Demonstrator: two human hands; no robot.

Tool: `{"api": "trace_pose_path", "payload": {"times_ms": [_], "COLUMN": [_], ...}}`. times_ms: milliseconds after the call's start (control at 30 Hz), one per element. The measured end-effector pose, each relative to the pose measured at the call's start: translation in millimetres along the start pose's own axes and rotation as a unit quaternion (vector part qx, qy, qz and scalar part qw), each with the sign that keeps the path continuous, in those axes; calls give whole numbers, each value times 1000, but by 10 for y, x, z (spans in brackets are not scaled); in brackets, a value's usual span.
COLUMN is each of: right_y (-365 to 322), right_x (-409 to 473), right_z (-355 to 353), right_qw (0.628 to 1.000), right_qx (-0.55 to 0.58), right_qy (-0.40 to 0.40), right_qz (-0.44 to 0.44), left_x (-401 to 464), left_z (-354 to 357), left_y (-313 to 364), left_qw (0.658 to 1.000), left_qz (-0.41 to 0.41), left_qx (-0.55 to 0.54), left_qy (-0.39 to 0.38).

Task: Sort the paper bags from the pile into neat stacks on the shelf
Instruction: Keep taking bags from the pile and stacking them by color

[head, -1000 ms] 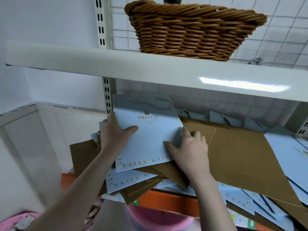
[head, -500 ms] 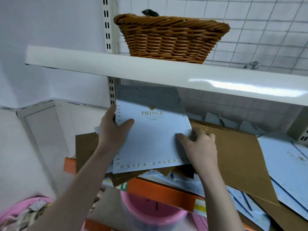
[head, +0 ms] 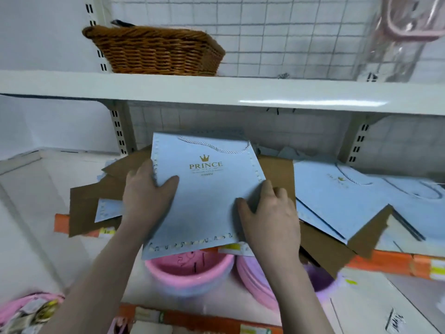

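A light blue paper bag with a gold crown, the word PRINCE and a white cord handle is held flat over the pile. My left hand grips its left edge, thumb on top. My right hand grips its right edge, thumb on the face and fingers behind. Under it lies a loose pile of brown paper bags and more blue paper bags spread across the shelf with an orange front edge.
A white upper shelf hangs close above, carrying a wicker basket. Pink basins and a purple one sit on the shelf below. A white wall stands at the left. Clear plastic items hang top right.
Both hands have drawn the blue PRINCE bag toward me and off the pile; its lower edge now overhangs the orange shelf front. The view has tilted downward.
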State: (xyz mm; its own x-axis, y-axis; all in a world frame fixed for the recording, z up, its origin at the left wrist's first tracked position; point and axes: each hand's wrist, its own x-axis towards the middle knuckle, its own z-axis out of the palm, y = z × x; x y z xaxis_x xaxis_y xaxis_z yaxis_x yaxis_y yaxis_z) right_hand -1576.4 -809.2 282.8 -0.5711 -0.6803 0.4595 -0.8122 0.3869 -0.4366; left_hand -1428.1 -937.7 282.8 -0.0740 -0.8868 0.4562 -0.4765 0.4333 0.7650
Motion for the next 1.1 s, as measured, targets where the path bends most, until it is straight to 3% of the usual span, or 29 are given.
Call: {"api": "trace_pose_path", "payload": {"times_ms": [200,433,700,900,1100], "right_y": [292,675,1215,1971,3246], "right_x": [-648,-1282,-1533,-1575,-1589], "right_z": [-346,-790,-1242,-1685,-2294], "right_qw": [999,997,993,989,980], "right_qx": [-23,-25,-39,-40,-68], "right_qy": [19,9,42,62,75], "right_qz": [31,74,100,126,171], "left_x": [-680,-1431,-1807,-2178,-2846], "left_z": [-16,34,273,879,1914], "left_y": [193,447,999,1618,2459], "left_qw": [998,995,991,986,981], "left_qz": [9,-13,59,91,95], "left_qx": [-43,-14,-11,-13,-29], "left_qy": [-37,-97,-119,-136,-166]}}
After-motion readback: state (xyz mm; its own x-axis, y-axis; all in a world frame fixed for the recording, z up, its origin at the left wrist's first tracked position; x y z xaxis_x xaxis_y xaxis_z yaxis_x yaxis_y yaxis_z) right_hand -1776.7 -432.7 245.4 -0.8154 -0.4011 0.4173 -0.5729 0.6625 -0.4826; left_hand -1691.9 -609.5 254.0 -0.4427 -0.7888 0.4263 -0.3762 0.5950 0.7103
